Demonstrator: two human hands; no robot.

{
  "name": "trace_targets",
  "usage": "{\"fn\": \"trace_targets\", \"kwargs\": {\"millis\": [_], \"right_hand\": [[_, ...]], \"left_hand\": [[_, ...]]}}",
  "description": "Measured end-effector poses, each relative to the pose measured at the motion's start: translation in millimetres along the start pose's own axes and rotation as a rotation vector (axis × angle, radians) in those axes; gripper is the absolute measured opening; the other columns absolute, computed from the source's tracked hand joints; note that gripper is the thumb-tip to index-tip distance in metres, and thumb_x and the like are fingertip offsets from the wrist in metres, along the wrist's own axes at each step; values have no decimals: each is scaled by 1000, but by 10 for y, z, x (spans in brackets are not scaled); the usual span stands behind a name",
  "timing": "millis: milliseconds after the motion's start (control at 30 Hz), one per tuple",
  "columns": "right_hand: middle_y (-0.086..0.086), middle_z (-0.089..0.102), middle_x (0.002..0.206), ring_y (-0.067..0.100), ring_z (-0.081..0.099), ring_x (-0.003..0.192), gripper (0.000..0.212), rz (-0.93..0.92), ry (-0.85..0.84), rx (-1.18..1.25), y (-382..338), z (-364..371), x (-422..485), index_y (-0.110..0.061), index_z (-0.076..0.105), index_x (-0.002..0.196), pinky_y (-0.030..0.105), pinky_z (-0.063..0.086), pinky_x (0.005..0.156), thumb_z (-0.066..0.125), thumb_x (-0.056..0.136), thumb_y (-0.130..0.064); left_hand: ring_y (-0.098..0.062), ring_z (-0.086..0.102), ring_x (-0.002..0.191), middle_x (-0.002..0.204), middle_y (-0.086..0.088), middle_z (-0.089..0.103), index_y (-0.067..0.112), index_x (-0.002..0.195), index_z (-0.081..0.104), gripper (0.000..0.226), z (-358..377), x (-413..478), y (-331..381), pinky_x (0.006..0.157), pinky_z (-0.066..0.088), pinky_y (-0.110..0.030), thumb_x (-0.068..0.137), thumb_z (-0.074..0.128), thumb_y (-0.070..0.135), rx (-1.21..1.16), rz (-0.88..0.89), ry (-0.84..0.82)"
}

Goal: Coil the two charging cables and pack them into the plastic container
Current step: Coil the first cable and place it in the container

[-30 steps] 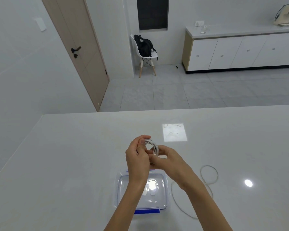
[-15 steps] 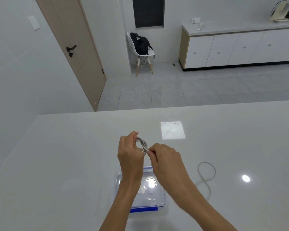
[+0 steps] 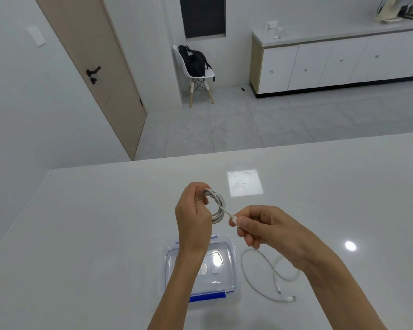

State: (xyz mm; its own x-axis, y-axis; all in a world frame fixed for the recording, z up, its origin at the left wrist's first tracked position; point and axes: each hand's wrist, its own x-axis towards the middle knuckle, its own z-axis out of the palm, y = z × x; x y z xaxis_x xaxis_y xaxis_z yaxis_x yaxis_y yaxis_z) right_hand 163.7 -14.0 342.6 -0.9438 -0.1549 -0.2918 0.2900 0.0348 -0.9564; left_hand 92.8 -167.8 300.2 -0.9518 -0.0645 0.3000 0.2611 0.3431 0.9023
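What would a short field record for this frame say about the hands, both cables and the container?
left hand: holds the coiled cable above the table
right hand: pinches that cable's free plug end, drawn out beside the coil
loose cable: uncoiled, lying on the table right of the container
container: clear plastic with a blue clasp, on the table under the left forearm
task stage: first coil appears nearly done; neither cable is in the container

No legible text, brand or number anywhere — plastic container (image 3: 233, 270) shows no readable print, far counter items (image 3: 391, 10) too blurred
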Motion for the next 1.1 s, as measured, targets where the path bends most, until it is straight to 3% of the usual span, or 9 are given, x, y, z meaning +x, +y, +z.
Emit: {"fn": "trace_targets", "kwargs": {"millis": [167, 267, 400, 533, 667, 767, 900, 1033, 1100], "right_hand": [[-9, 69, 77, 7, 64, 71, 15, -156, 227, -284, 131, 49, -22, -24, 71, 89, 19, 50, 64, 60, 95, -16], [-15, 68, 85, 8, 62, 84, 25, -329, 406, -369, 190, 121, 43, -41, 69, 83, 13, 46, 67, 67, 90, -17], [-17, 70, 91, 5, 65, 85, 27, -344, 532, -253, 288, 315, 158, -42, 70, 93, 15, 50, 67, 64, 93, -16], [-14, 62, 105, 5, 63, 91, 19, -333, 492, -466, 349, 397, 162, -28, 64, 112, 20, 56, 77, 55, 98, -19], [-13, 55, 102, 5, 59, 89, 14, -264, 417, -582, 324, 436, 89, -27, 60, 101, 12, 50, 74, 51, 98, -36], [-11, 59, 94, 6, 60, 85, 14, -202, 426, -604, 352, 478, 124, -26, 55, 94, 14, 49, 72, 49, 99, -37], [-6, 68, 97, 10, 67, 81, 10, -65, 418, -535, 371, 612, 193, -24, 48, 109, 20, 53, 73, 42, 103, -29], [-3, 67, 105, 12, 67, 83, 48, -35, 396, -502, 329, 710, 298, -34, 19, 146, 11, 47, 69, 38, 104, -23], [-4, 67, 102, 9, 67, 80, 47, -44, 381, -472, 324, 685, 369, -29, 24, 149, 11, 50, 72, 37, 104, -22]], "left_hand": [[-8, 35, 47, 63, -3, 44, 6, 89, 63, 34, -114, 14, 209, 42, 33, -20, 105, 37, 21, -408, -442, -178], [-12, 32, 51, 63, -4, 42, 10, 85, 62, 34, -59, -116, 282, 44, 33, -21, 105, 37, 23, -435, -530, -194], [-12, 43, 59, 69, -1, 48, 20, 84, 60, 33, 59, -235, 259, 49, 46, -24, 105, 37, 28, -270, -458, -37], [-12, 56, 78, 86, 5, 60, 26, 97, 60, 24, 16, -282, 160, 73, 56, -33, 104, 36, 25, -149, -330, 25], [-11, 60, 106, 111, 14, 62, 30, 110, 60, 22, -100, -265, 9, 94, 53, -30, 101, 40, 31, -79, -251, 21], [-12, 62, 103, 109, 17, 62, 35, 110, 63, 21, -125, -269, -49, 84, 59, -39, 98, 45, 36, -110, -257, -87], [-2, 61, 88, 102, 10, 61, 35, 104, 61, 24, -135, -270, 24, 56, 52, -12, 102, 43, 18, -140, -215, -52], [-13, 62, 78, 88, 3, 63, 24, 110, 64, 23, -148, -202, -36, 62, 52, -11, 102, 43, 18, -147, -258, -68], [-13, 64, 79, 85, 5, 65, 24, 111, 65, 23, -161, -180, -74, 70, 55, -14, 102, 44, 20, -134, -267, -61]]}}
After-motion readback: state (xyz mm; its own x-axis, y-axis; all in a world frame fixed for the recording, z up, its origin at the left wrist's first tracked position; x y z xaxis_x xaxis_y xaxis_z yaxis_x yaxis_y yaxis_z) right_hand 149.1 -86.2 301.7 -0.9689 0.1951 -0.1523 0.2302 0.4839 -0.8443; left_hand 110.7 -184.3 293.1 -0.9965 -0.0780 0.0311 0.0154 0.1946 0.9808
